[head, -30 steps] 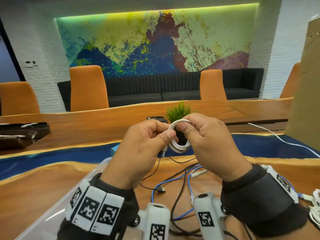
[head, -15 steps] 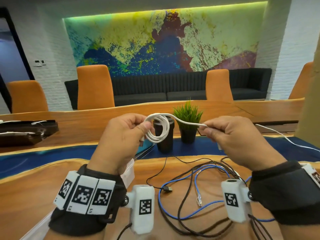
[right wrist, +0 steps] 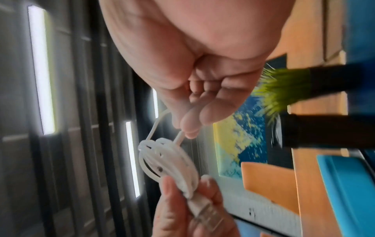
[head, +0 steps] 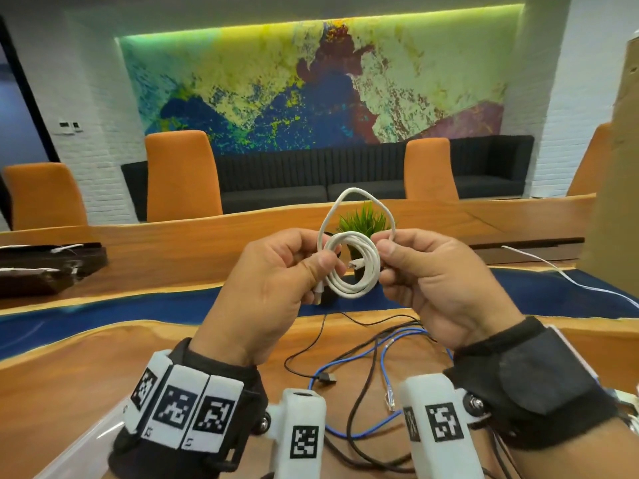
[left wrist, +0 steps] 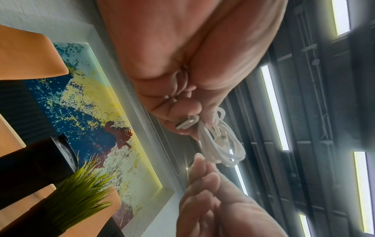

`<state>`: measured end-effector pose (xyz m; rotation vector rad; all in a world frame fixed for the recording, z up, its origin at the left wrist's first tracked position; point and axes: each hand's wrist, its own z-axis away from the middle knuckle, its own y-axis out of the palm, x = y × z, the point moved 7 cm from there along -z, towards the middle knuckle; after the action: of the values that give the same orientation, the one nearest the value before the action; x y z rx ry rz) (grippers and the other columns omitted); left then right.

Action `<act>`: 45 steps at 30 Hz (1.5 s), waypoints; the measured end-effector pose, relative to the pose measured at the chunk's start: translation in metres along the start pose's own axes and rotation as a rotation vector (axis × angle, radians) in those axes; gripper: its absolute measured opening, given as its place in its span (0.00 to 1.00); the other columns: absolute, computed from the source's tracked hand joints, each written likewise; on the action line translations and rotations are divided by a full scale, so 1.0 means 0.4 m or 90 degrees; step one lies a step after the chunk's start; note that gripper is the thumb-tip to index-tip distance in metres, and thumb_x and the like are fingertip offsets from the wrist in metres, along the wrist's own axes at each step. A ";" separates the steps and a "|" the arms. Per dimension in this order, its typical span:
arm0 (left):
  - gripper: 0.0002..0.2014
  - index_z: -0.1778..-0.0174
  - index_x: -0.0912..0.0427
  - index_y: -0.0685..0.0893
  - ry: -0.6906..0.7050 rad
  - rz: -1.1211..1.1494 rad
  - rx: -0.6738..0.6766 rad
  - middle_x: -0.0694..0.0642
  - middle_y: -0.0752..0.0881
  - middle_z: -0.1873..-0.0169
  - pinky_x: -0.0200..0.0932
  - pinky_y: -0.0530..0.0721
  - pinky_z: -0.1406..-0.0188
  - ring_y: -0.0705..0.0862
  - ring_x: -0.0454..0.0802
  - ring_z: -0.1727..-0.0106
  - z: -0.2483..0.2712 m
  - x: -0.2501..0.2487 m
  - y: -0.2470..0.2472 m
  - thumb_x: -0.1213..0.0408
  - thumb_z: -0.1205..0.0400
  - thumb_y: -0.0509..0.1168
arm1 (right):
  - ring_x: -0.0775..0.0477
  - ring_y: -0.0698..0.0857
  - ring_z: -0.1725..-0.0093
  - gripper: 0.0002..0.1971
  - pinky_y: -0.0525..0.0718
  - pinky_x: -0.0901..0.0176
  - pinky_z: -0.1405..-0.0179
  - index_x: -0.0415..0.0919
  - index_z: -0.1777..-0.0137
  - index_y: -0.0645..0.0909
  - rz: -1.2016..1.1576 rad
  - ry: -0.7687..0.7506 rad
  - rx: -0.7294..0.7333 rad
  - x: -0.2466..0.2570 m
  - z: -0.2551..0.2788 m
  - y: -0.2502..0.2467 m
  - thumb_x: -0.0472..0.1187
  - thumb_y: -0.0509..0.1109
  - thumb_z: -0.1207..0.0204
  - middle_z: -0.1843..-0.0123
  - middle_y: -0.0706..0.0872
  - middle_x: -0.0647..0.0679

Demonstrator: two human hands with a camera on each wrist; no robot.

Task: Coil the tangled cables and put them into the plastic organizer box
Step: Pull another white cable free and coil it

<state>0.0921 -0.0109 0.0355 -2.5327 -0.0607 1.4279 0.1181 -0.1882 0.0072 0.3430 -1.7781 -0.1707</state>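
Fingers of both hands, L (head: 273,288) & R (head: 435,281), pinch white cable coil (head: 352,267); no legible text.

Smooth matt white cable (head: 352,267); glossy wooden table (head: 69,382); orange cloth chairs (head: 181,174)

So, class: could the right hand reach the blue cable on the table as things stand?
Probably not freely: the right hand is pinching the white cable; the blue cable lies uncovered just below.
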 end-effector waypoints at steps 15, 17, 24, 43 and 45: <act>0.08 0.49 0.52 0.86 0.143 -0.164 -0.070 0.46 0.90 0.61 0.28 0.83 0.62 0.88 0.39 0.57 0.004 -0.024 0.001 0.71 0.16 0.68 | 0.53 0.77 0.73 0.06 0.75 0.66 0.80 0.41 0.50 0.84 -0.065 0.162 0.267 -0.057 0.055 0.107 0.39 0.74 0.26 0.63 0.82 0.42; 0.09 0.50 0.48 0.85 0.143 -0.187 -0.096 0.44 0.89 0.61 0.26 0.81 0.63 0.87 0.35 0.59 0.002 -0.026 -0.017 0.70 0.16 0.69 | 0.56 0.74 0.78 0.09 0.73 0.68 0.83 0.39 0.45 0.85 -0.002 0.118 0.229 -0.038 0.047 0.087 0.33 0.72 0.24 0.66 0.83 0.41; 0.09 0.52 0.43 0.84 0.091 -0.282 -0.115 0.42 0.88 0.61 0.31 0.83 0.65 0.85 0.34 0.61 -0.015 -0.007 -0.091 0.66 0.17 0.70 | 0.59 0.82 0.63 0.07 0.77 0.61 0.66 0.54 0.57 0.87 0.715 -0.277 -0.121 0.149 0.040 -0.036 0.41 0.71 0.20 0.65 0.86 0.57; 0.10 0.46 0.59 0.89 -0.049 0.041 0.053 0.54 0.91 0.60 0.41 0.82 0.65 0.83 0.46 0.63 -0.008 0.034 -0.013 0.61 0.17 0.63 | 0.49 0.92 0.63 0.05 0.88 0.63 0.67 0.38 0.50 0.85 0.129 -0.157 -0.109 0.053 0.005 -0.031 0.33 0.67 0.18 0.62 0.92 0.42; 0.12 0.46 0.58 0.89 -0.037 0.038 0.053 0.54 0.91 0.60 0.42 0.82 0.65 0.83 0.47 0.62 -0.008 0.035 -0.011 0.58 0.19 0.64 | 0.50 0.90 0.65 0.06 0.88 0.65 0.69 0.36 0.49 0.85 -0.023 -0.077 -0.064 0.031 0.004 -0.016 0.33 0.67 0.20 0.62 0.90 0.41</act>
<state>0.1027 -0.0050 0.0262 -2.4452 0.0638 1.4948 0.1150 -0.1983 0.0165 0.2976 -1.8757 -0.3102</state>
